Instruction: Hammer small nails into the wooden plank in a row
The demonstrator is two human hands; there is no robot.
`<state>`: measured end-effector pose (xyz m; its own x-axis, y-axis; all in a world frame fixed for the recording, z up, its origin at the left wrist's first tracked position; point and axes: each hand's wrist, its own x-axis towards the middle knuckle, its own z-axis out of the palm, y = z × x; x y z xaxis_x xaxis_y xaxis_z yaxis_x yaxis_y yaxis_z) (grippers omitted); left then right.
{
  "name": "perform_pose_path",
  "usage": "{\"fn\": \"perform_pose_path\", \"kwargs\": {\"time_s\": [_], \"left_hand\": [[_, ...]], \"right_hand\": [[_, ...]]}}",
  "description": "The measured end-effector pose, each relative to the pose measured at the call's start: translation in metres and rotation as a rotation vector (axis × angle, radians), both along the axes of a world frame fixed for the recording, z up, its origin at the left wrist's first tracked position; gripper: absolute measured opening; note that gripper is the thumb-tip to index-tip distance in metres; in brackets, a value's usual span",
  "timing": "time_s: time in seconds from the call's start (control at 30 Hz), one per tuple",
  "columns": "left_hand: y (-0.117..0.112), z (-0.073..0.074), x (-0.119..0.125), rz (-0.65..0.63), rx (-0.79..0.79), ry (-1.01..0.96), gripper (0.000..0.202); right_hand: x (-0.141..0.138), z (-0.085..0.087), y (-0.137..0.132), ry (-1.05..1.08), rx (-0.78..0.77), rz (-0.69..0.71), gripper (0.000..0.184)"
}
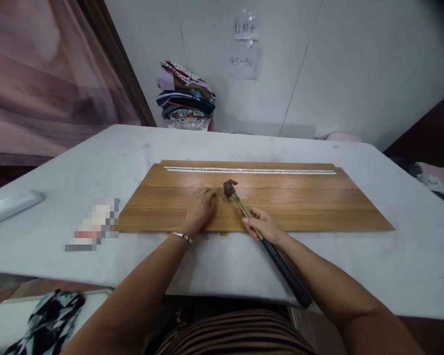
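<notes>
A long wooden board [303, 204] lies flat on the white table [399, 256]. My right hand [263, 226] is wrapped round the handle of a hammer [244, 207], whose dark head hangs just above the board near a row of small nail dots. My left hand [200, 208] rests on the board just left of the hammer head, its fingers curled together in a pinch; whatever they hold is too small to see. A thin silver strip [249, 171] runs along the board's far side.
A pile of folded cloth [187, 96] leans against the white wall behind the table. A white bar [7, 207] lies at the table's left edge, and a blurred small object [94, 224] sits left of the board. Patterned fabric [48, 318] lies below the table's near-left edge.
</notes>
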<state>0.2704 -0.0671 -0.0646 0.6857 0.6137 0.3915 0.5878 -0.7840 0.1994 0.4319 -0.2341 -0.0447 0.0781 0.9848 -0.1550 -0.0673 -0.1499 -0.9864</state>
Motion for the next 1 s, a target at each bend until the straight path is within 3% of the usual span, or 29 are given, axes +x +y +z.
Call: {"fn": "perform_pose_path", "kwargs": {"time_s": [1.0], "left_hand": [[0.0006, -0.0025, 0.0008, -0.012, 0.020, -0.019, 0.020]], "right_hand": [[0.0006, -0.0024, 0.0006, 0.011, 0.010, -0.010, 0.018]]}}
